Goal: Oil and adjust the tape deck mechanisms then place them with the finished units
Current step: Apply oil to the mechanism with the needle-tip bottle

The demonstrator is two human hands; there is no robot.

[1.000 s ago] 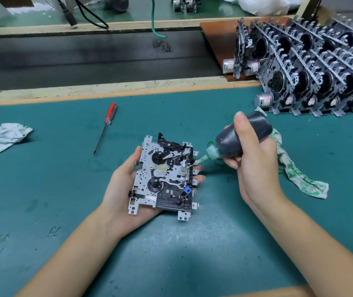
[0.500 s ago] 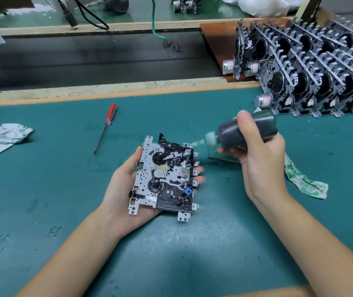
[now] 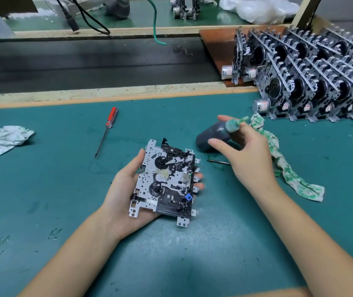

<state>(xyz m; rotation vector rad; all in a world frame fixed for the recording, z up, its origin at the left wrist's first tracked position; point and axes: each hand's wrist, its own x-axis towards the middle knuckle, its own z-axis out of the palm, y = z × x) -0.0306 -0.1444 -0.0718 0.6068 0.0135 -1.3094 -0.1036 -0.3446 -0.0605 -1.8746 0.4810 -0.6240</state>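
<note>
A tape deck mechanism (image 3: 167,183), a silver plate with black gears and a small blue part, lies face up in my left hand (image 3: 126,189). The thumb lies along its left edge and the fingertips show past its right edge. A dark oil bottle (image 3: 212,136) with a green nozzle lies tilted on the mat, its nozzle pointing up and right. My right hand (image 3: 250,159) hovers over it with thumb and fingers spread on either side, not clasping it. The finished units (image 3: 312,82) stand in rows at the back right.
A green-stained rag (image 3: 289,170) lies under and right of my right hand. A thin metal tool (image 3: 218,162) lies on the teal mat (image 3: 64,189) beside the mechanism. A red-handled screwdriver (image 3: 107,129) and a crumpled cloth (image 3: 8,138) lie to the left. A dark conveyor belt (image 3: 85,65) runs behind the wooden edge.
My right hand pulled the oil bottle away from the mechanism, swung its nozzle round to the right, set it on the mat and loosened its grip. My left hand and the mechanism stayed still.
</note>
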